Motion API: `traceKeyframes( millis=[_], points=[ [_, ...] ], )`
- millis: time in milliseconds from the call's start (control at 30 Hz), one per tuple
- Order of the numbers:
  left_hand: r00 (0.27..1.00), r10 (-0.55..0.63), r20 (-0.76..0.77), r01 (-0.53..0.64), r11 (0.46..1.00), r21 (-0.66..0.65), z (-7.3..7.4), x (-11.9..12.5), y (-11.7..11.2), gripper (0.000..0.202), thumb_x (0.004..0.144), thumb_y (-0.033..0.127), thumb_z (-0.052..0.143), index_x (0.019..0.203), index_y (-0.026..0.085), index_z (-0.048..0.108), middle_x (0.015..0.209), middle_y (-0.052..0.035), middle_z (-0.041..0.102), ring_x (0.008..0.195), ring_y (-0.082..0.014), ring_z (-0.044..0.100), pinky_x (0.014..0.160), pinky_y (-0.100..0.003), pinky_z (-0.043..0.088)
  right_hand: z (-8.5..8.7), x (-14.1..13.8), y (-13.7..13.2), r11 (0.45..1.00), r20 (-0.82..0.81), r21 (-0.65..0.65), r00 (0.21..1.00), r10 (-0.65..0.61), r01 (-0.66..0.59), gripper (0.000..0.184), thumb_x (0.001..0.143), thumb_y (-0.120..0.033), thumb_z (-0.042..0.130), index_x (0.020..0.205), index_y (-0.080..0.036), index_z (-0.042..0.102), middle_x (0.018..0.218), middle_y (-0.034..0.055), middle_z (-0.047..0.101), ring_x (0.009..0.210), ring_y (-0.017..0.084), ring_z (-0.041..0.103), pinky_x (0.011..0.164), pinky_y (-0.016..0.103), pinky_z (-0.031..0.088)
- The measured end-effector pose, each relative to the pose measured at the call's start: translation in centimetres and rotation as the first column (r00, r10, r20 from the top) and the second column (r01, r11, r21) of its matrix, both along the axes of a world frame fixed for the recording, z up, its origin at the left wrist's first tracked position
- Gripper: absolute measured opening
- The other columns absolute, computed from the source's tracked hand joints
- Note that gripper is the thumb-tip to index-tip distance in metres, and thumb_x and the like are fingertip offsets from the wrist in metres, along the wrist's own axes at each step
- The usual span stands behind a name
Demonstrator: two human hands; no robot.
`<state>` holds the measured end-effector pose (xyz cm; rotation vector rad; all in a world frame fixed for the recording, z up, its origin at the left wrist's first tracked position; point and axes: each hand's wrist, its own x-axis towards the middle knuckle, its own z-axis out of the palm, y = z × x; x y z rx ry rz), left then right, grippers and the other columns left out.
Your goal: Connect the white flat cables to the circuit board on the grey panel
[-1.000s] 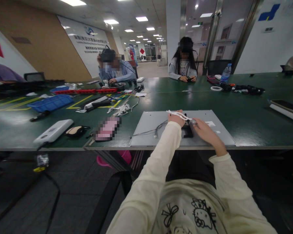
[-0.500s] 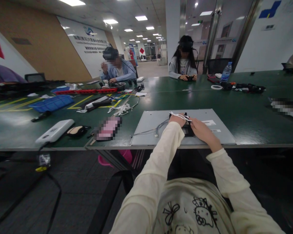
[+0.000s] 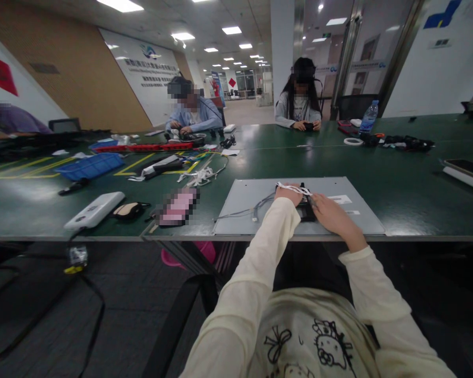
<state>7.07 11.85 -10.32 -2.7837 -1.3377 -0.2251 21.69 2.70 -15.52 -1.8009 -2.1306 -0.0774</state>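
A black device point(image 3: 308, 212) lies on a light grey panel point(image 3: 240, 202) near the front edge of the table. At its left side is my left hand point(image 3: 288, 193), closed against the device, its fingertips mostly hidden. A white cord point(image 3: 291, 187) runs across the back of that hand to the device's top. My right hand point(image 3: 333, 214) comes in from the right, with fingers pinched together at the cord's right end; the exact grip is small and partly hidden. Thin grey wires point(image 3: 256, 205) trail left over the panel from the device.
Left of the panel lie a pink phone point(image 3: 177, 207), a beige-and-black mouse-like item point(image 3: 128, 210) and a white power bank point(image 3: 96, 210). Beyond are a white cord bundle point(image 3: 200, 176) and a blue tray point(image 3: 90, 167). A water bottle point(image 3: 369, 118) stands far right. Two people sit opposite.
The view has shifted slightly. My right hand's fingers have moved a little beside the device and the white cord; my left hand stays at the device.
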Motion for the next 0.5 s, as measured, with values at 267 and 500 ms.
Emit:
traceKeyframes(
  millis=[267, 500],
  points=[
    [0.997, 0.069, 0.038, -0.069, 0.998, 0.012, 0.0, 0.0, -0.1, 0.027, 0.096, 0.026, 0.04, 0.109, 0.014, 0.062, 0.113, -0.0113, 0.068, 0.108, -0.0232, 0.061, 0.095, -0.042, 0.046, 0.0, -0.2, -1.3, 0.998, -0.011, 0.04, 0.999, -0.045, 0.045, 0.05, 0.096, -0.031, 0.034, 0.139, -0.009, 0.049, 0.144, 0.0155, 0.046, 0.137, 0.028, 0.037, 0.111, 0.046, 0.032],
    [1.0, 0.005, 0.021, -0.006, 0.997, 0.074, -0.7, -0.1, 0.1, 0.028, 0.097, 0.021, 0.039, 0.105, 0.014, 0.065, 0.116, -0.0112, 0.066, 0.109, -0.0238, 0.06, 0.095, -0.043, 0.046, 0.2, -0.4, -1.5, 0.998, -0.027, 0.041, 0.998, -0.056, 0.057, 0.05, 0.097, -0.033, 0.033, 0.14, -0.01, 0.048, 0.145, 0.014, 0.046, 0.136, 0.028, 0.038, 0.111, 0.045, 0.032]
  ],
)
